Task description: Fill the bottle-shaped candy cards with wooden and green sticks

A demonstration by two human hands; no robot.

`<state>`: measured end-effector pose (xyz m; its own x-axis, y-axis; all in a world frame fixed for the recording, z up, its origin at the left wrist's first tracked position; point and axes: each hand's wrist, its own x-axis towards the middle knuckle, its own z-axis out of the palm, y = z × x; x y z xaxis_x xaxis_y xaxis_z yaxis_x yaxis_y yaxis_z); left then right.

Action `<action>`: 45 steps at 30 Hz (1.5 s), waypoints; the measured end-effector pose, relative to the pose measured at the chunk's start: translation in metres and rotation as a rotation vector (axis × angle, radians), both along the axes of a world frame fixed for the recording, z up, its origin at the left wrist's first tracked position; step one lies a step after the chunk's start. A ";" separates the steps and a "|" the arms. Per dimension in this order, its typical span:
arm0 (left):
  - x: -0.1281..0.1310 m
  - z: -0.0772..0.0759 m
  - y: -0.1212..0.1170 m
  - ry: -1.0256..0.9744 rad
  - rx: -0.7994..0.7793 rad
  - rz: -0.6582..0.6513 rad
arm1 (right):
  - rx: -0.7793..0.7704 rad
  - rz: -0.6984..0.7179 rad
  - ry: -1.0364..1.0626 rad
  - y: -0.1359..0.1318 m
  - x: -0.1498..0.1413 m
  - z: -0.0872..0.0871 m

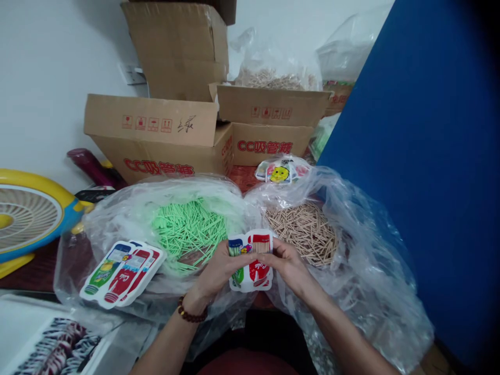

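Both hands grip one bottle-shaped candy packet [255, 273], printed with a green drink bottle and a red cola bottle. My left hand [221, 265] has its left side, thumb across the front. From the right, my right hand [289, 263] pinches it, its thumb meeting the other near the middle. Green sticks and tan sticks show in the packet's upper windows. Beyond my left hand lies a heap of thin green sticks [191, 229] in a clear plastic bag. Past my right hand, tan sticks [302, 232] fill another clear bag. Similar packets [123, 273] lie stacked at the left.
Open cardboard boxes [269, 140] stand along the back, with a bag of tan sticks [277, 78] behind them. A yellow and blue fan [35, 213] is at the left. A tall blue panel [422, 156] bounds the right side. A white container [23, 323] sits front left.
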<state>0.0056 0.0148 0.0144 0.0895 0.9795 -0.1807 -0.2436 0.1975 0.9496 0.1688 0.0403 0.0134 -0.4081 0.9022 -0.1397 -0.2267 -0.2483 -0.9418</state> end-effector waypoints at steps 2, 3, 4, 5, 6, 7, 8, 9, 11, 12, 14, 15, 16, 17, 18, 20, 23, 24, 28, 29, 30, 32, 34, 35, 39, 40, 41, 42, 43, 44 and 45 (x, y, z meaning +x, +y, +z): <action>0.001 0.001 0.000 0.038 0.010 0.003 | 0.002 0.002 0.007 0.000 0.001 -0.004; 0.001 0.001 0.001 0.048 0.016 0.007 | 0.001 -0.005 0.010 -0.001 0.001 -0.006; 0.001 0.000 0.001 0.047 0.017 0.010 | 0.000 -0.015 0.013 -0.001 0.001 -0.007; 0.001 -0.001 0.001 0.034 0.012 0.011 | 0.001 -0.027 0.016 -0.002 0.002 -0.009; 0.002 -0.002 0.001 0.012 0.002 0.009 | 0.006 -0.039 0.017 -0.002 0.002 -0.010; 0.002 -0.004 0.001 -0.015 -0.009 0.008 | 0.016 -0.048 0.015 -0.002 0.003 -0.011; 0.003 -0.005 0.001 -0.048 -0.016 0.011 | 0.029 -0.055 0.012 -0.002 0.004 -0.011; 0.004 -0.007 0.002 -0.081 -0.019 0.018 | 0.041 -0.056 0.007 -0.002 0.005 -0.012; 0.005 -0.009 0.002 -0.135 -0.017 0.038 | 0.064 -0.042 -0.011 -0.002 0.008 -0.012; 0.006 -0.009 0.002 -0.146 -0.014 0.049 | 0.075 -0.031 -0.020 -0.001 0.009 -0.013; 0.006 -0.010 0.003 -0.140 -0.020 0.063 | 0.094 -0.032 -0.032 -0.001 0.010 -0.015; 0.006 -0.011 0.003 -0.130 -0.027 0.065 | 0.101 -0.038 -0.033 -0.001 0.011 -0.017; 0.006 -0.011 0.003 -0.120 -0.033 0.063 | 0.104 -0.047 -0.032 -0.002 0.012 -0.018; 0.005 -0.013 0.003 -0.115 -0.039 0.057 | 0.104 -0.055 -0.032 -0.002 0.012 -0.020; 0.004 -0.014 0.002 -0.113 -0.043 0.051 | 0.102 -0.061 -0.036 -0.002 0.012 -0.021; 0.003 -0.016 0.001 -0.102 -0.043 0.039 | 0.099 -0.066 -0.052 -0.002 0.013 -0.023; 0.002 -0.017 0.000 -0.073 -0.043 -0.017 | 0.100 -0.075 -0.065 -0.001 0.014 -0.024; 0.002 -0.016 0.000 -0.065 -0.043 -0.047 | 0.103 -0.076 -0.064 -0.001 0.014 -0.024; 0.002 -0.017 0.001 -0.091 -0.040 -0.064 | 0.128 -0.072 -0.068 0.000 0.015 -0.024; 0.002 -0.019 0.002 -0.106 -0.044 -0.045 | 0.131 -0.066 -0.066 0.000 0.015 -0.024; 0.002 -0.020 0.002 -0.121 -0.049 -0.027 | 0.131 -0.060 -0.063 0.000 0.015 -0.024; 0.002 -0.023 0.003 -0.142 -0.062 -0.006 | 0.121 -0.039 -0.051 0.000 0.014 -0.024; 0.002 -0.025 0.004 -0.145 -0.069 0.002 | 0.105 0.003 -0.034 -0.001 0.013 -0.025; 0.003 -0.026 0.004 -0.139 -0.071 0.003 | 0.098 0.022 -0.024 -0.001 0.012 -0.026; 0.004 -0.021 0.002 -0.089 -0.070 0.007 | 0.094 0.007 -0.025 0.000 0.010 -0.028; 0.003 -0.019 0.002 -0.068 -0.061 0.020 | 0.100 -0.007 -0.038 0.001 0.011 -0.028; 0.002 -0.016 0.001 -0.044 -0.046 0.036 | 0.111 -0.017 -0.055 0.002 0.012 -0.027; 0.001 -0.014 0.000 -0.015 -0.026 0.051 | 0.128 -0.022 -0.075 0.003 0.014 -0.027; -0.001 -0.012 -0.001 0.019 0.001 0.059 | 0.146 -0.024 -0.096 0.005 0.017 -0.026; -0.003 -0.012 -0.001 0.062 0.031 0.061 | 0.162 -0.017 -0.120 0.006 0.019 -0.026; -0.005 -0.012 -0.002 0.121 0.060 0.061 | 0.172 -0.008 -0.144 0.007 0.022 -0.027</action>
